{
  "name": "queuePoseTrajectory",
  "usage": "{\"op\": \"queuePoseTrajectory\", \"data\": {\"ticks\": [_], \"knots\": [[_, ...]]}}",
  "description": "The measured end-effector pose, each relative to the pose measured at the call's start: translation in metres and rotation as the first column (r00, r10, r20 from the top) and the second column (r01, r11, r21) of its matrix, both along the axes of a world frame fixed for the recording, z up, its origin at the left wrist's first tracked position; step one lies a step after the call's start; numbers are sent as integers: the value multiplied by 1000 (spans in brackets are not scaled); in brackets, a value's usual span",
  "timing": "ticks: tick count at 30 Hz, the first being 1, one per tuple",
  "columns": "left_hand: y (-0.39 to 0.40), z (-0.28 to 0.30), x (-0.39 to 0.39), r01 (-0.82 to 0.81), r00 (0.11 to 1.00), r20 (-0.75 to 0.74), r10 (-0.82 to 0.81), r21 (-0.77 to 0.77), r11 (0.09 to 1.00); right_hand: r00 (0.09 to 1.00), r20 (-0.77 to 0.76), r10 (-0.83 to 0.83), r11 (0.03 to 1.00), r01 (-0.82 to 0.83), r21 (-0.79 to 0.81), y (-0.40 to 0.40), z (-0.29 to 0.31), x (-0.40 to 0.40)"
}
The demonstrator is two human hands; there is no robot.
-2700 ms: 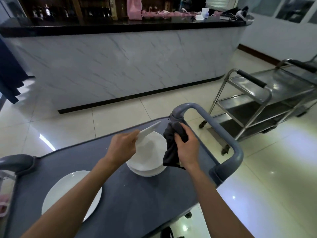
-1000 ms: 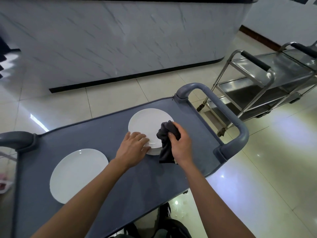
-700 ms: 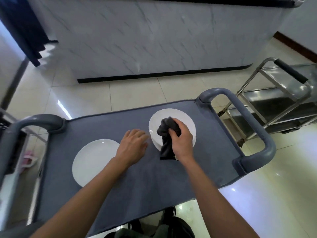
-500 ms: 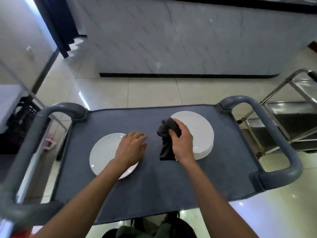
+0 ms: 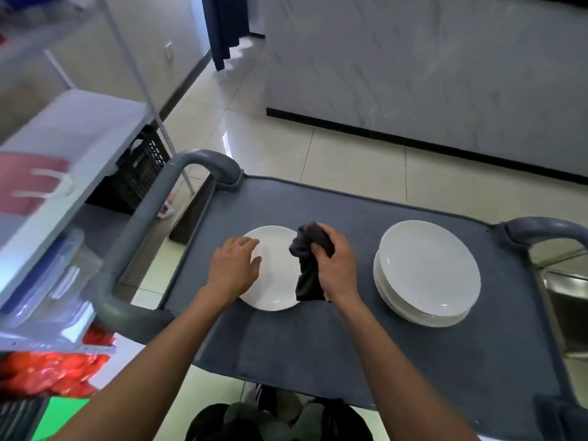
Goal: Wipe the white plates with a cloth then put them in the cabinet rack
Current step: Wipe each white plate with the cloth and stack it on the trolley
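1. Near the cart's left edge, my right hand (image 5: 338, 269) is fisted around the dark cloth (image 5: 308, 261); soft, limp, tail draping onto the single plate (image 5: 276, 275).
2. My left hand (image 5: 234, 268) lies flat on that plate's left side, fingers relaxed, gripping nothing.
3. Plate: glazed, round, stiff, slick, breakable, probably light; take it by the rim.
4. Plate stack (image 5: 426, 272) sits toward the right edge of the grey matte cart (image 5: 413, 370).

A restaurant service area: grey trolley (image 5: 318, 361) with stacked white plates (image 5: 426, 275), marble-faced counter (image 5: 429, 68), tiled floor (image 5: 350, 160).
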State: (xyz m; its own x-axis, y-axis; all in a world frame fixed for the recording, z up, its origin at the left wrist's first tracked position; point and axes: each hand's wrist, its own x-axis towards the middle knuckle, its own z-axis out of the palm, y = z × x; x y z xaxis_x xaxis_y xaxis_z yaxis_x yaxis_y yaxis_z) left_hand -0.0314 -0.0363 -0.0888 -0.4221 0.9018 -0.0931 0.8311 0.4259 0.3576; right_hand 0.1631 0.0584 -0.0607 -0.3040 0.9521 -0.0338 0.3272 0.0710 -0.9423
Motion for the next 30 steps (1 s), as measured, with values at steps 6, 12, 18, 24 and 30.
{"op": "queuePoseTrajectory", "data": {"ticks": [6,12,18,24,30], "knots": [[-9,-4,-20,-182,973,138,187,-45,982,999,-12,44,998,-45,-45,-2,-12,-20],[-9,-13,-28,-280,916,275,293,-85,956,997,20,71,995,-70,-68,-3,-26,-25],[-1,-17,-26,-377,835,369,409,-159,913,996,50,71,994,-66,-83,-5,-36,-21],[5,-19,-24,-435,775,408,482,-210,876,996,69,57,997,-53,-62,-6,-36,-14],[2,-16,-24,-472,687,508,519,-230,851,995,83,56,997,-52,-55,-11,-41,-11]]}}
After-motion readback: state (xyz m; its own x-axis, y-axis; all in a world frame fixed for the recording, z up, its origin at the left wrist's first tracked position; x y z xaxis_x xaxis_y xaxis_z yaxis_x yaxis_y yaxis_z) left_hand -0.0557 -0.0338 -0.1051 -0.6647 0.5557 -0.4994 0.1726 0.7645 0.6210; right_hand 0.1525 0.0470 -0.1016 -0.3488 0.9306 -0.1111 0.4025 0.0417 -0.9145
